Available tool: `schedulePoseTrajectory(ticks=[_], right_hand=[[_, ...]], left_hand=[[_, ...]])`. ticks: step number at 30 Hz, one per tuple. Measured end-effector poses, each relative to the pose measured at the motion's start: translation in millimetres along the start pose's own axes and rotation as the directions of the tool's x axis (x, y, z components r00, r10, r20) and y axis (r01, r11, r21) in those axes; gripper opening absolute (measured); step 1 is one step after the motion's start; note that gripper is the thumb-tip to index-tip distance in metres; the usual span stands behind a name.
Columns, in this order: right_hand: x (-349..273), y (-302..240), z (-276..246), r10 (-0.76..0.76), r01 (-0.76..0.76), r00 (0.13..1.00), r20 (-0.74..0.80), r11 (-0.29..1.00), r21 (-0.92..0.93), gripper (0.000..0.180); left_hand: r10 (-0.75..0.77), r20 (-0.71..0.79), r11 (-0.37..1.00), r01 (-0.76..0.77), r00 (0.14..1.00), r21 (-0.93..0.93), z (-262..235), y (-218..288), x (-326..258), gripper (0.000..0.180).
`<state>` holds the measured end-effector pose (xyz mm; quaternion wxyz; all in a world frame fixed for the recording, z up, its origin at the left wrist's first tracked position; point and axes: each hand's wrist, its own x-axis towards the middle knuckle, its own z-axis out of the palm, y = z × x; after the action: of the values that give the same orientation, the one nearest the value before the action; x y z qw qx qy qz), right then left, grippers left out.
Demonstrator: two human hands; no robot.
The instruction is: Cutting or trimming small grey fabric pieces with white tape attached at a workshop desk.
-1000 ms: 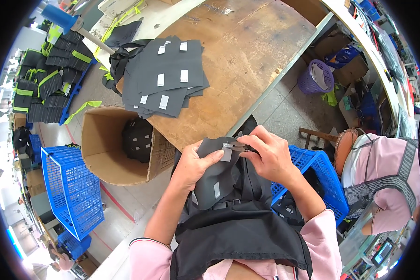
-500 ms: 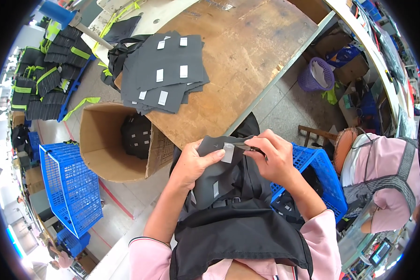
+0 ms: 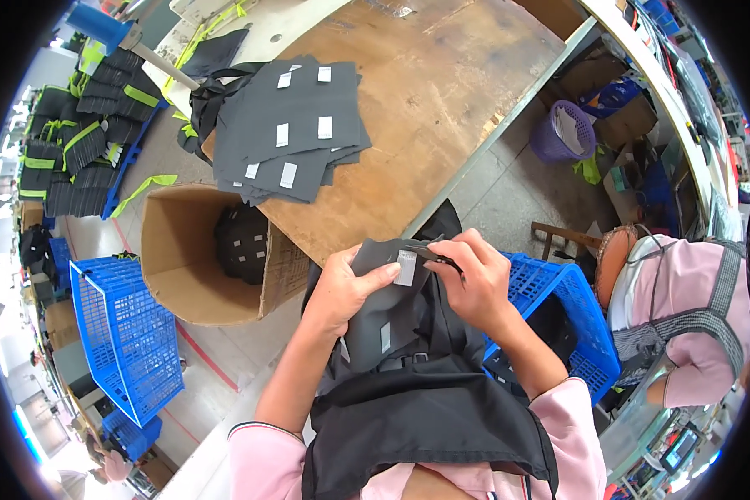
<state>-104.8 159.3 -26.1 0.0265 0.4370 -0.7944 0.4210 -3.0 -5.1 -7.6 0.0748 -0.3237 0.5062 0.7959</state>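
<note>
Over my lap, my left hand (image 3: 347, 287) grips a dark grey fabric panel (image 3: 365, 318) by its left side, thumb on top. White rectangular patches are on the panel; the upper white patch (image 3: 406, 267) lies just right of my left thumb. My right hand (image 3: 477, 279) is closed around small dark thread snips (image 3: 443, 260), partly hidden by the fingers. Their tip is at the panel's top edge, beside the upper patch. Beyond my hands, a pile of similar grey panels (image 3: 304, 112) with white patches rests on the worn wooden table (image 3: 433, 92).
Left of the table stands an open cardboard box (image 3: 175, 250) with dark panels inside. A blue crate (image 3: 133, 342) is at the left, another blue crate (image 3: 592, 317) by my right arm. A purple basket (image 3: 550, 146) stands under the table's right side. Another person (image 3: 683, 317) sits at right.
My right hand with the snips has moved slightly left and up, closer to the upper patch. My left hand still grips the panel in nearly the same place.
</note>
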Motion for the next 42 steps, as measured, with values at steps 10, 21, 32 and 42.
schedulePoseTrajectory(ticks=[10, 21, 32, 42], right_hand=[[-61.7, -8.5, 20.2, 0.521, -0.723, 0.416, 0.746, -0.308, 0.618, 0.036], [-74.0, 2.7, 30.3, 0.358, -0.585, 0.340, 0.870, -0.644, 0.494, 0.024], [13.1, 1.3, -11.3, 0.391, -0.664, 0.746, 0.538, 0.391, 0.637, 0.002], [9.4, -24.3, -15.9, 0.205, -0.201, 0.978, -0.026, 0.975, 0.096, 0.033]], left_hand=[[0.086, -0.134, 0.977, -0.110, 0.987, -0.181, 3.5, 2.9, 1.6, 0.025], [0.236, -0.361, 0.880, -0.356, 0.902, -0.314, 11.6, 6.8, 1.5, 0.021], [0.739, 0.276, 0.080, -0.487, 0.615, 0.870, 2.9, 29.5, -14.7, 0.107], [-0.020, 0.091, 0.995, 0.029, 0.996, -0.095, -2.8, -3.2, -5.9, 0.037]])
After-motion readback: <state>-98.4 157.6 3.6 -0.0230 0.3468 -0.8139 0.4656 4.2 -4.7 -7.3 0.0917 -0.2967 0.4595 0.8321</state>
